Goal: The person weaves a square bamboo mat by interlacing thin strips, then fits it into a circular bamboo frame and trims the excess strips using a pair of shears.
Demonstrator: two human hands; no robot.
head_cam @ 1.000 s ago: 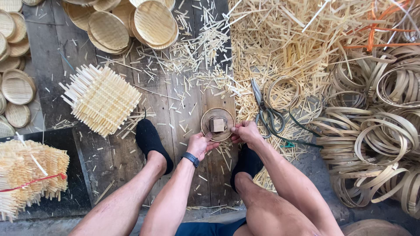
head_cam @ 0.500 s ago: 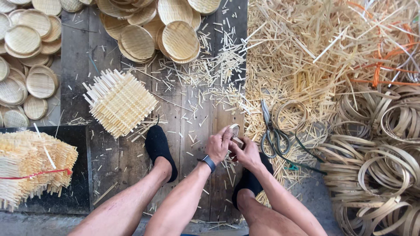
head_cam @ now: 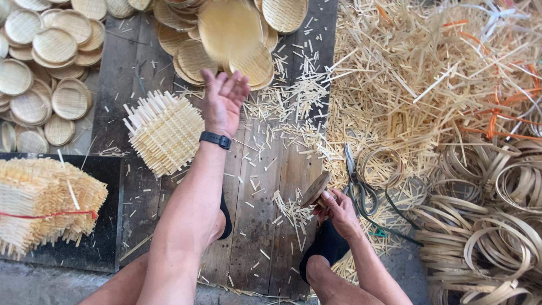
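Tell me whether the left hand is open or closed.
Open: the left hand has its fingers spread and empty, raised toward the blurred round woven tray.

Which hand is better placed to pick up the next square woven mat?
Probably the left hand: it is open, empty and raised beside the stack of square woven mats. The right hand is lower, across the boards, gripping a round wooden mold.

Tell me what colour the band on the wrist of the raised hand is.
Black: the wristband sits just below the raised left hand, shown clearly in the head view.
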